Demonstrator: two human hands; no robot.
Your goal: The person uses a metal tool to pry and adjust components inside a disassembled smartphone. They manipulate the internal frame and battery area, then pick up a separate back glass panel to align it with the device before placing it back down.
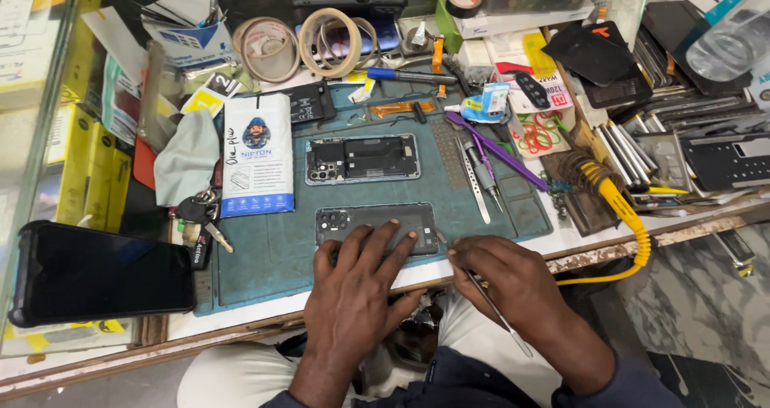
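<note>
Pressing my left hand (358, 276) with spread fingers flat on the dark phone (377, 225) at the front edge of the green mat (273, 255), I should keep it steady while my right hand (501, 276) pinches the thin metal tool (481, 289) at its right end.

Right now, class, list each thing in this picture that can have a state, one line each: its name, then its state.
Left hand: flat, pressing on the near phone.
Right hand: gripping a thin metal tool.
Near phone: lying back up on the mat.
Far phone: back cover off, insides showing.
Black phone: screen dark.
Blue pen: capped, lying flat.
</note>
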